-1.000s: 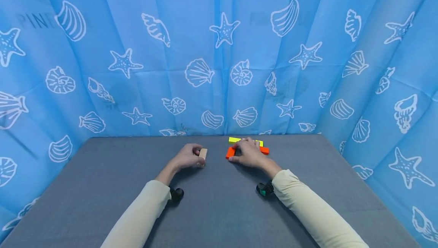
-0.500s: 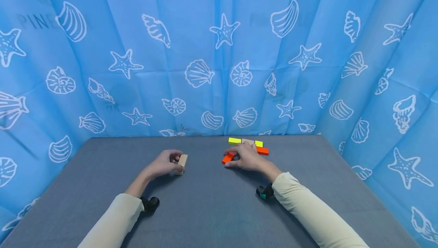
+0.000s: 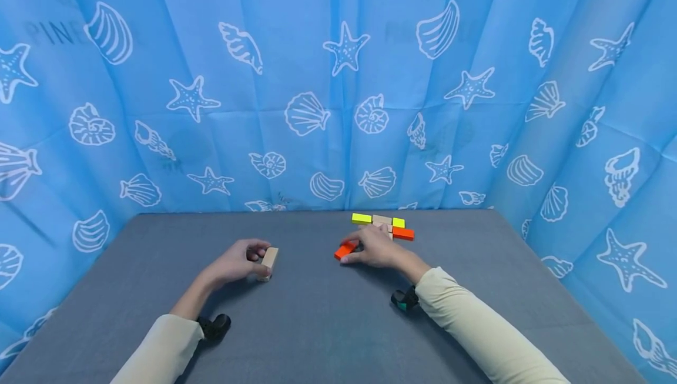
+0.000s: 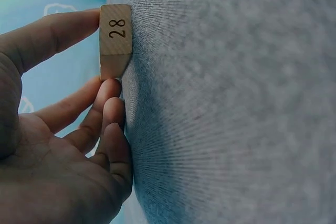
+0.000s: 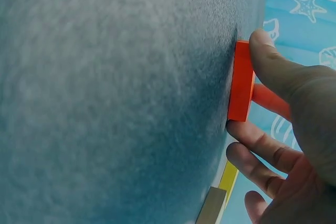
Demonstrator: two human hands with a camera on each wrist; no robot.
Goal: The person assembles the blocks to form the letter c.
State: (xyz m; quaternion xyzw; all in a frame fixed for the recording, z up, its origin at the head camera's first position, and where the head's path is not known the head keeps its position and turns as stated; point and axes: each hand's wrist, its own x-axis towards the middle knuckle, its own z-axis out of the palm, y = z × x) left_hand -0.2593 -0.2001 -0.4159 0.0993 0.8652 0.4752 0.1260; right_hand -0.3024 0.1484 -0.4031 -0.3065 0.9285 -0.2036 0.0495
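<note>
My left hand (image 3: pixel 238 263) pinches a plain wooden block (image 3: pixel 270 259) between thumb and fingers, low over the grey table. The number 28 is printed on the end of that block (image 4: pixel 116 30) in the left wrist view. To the right, my right hand (image 3: pixel 378 247) grips an orange-red block (image 3: pixel 345 250) by its ends. The right wrist view has this orange-red block (image 5: pixel 241 80) at the table surface, thumb on one side and fingers on the other. Behind my right hand lie a yellow block (image 3: pixel 362 219), a plain wooden block (image 3: pixel 382 219) and another yellow block (image 3: pixel 398 223) in a row.
A second orange-red block (image 3: pixel 404 233) lies in front of the row, beside a plain block partly hidden by my right hand. The grey table (image 3: pixel 317 325) ends at a blue curtain (image 3: pixel 338 107) with white shells. Each wrist wears a small black device.
My left hand has moved left and nearer with the wooden block. My right hand has drawn the orange-red block left and nearer, away from the other blocks, uncovering more of them.
</note>
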